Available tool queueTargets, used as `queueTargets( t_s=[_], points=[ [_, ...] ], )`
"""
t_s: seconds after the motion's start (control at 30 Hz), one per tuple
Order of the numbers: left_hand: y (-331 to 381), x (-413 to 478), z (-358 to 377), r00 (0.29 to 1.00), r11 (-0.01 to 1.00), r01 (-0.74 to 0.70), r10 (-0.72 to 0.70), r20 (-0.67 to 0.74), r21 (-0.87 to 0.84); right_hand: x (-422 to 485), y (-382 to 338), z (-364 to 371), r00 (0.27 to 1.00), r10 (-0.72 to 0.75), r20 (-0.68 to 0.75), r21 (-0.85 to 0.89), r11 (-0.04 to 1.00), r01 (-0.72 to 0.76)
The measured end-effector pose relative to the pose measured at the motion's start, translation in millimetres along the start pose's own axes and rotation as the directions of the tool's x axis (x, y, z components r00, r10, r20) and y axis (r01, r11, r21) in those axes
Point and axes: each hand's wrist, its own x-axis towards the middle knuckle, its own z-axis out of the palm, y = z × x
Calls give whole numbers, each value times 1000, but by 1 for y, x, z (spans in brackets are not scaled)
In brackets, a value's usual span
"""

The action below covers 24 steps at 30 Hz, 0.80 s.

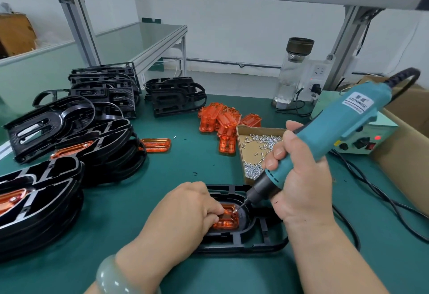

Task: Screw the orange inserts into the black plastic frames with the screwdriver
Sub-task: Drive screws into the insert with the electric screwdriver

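My left grip (pixel 185 210) is pinching the insert (pixel 228 223) steady in the frame (pixel 255 235); right grip (pixel 299 177) is clamping the screwdriver (pixel 336 126).

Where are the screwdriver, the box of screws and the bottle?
screwdriver (pixel 334 129): head view, on its teal body.
box of screws (pixel 260 129): head view, on its far rim.
bottle (pixel 289 78): head view, on its clear glass side.

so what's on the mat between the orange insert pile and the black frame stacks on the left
One orange insert lying flat and a loose screw beside it, in the head view.
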Motion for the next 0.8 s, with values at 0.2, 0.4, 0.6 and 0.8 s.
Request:
queueTargets(
  t_s=[0.2,0.4,0.6,0.8],
  points=[
    [-1,1,1,1000,999,9,-10,-22,-47,1,-2,0,999,-31,10,-45,998,31],
    [0,0,2,999,997,11,-14,-36,-72,-2,-1,4,998,-46,53,-81,995,50],
    [0,1,2,999,997,26,-28,-35,-66,-6,2,7,988,-79,136,-131,987,97],
    [3,2,1,1000,1000,7,-7,-25,-23,-7,5,12,911,-51,409,-135,984,116]
  ],
)
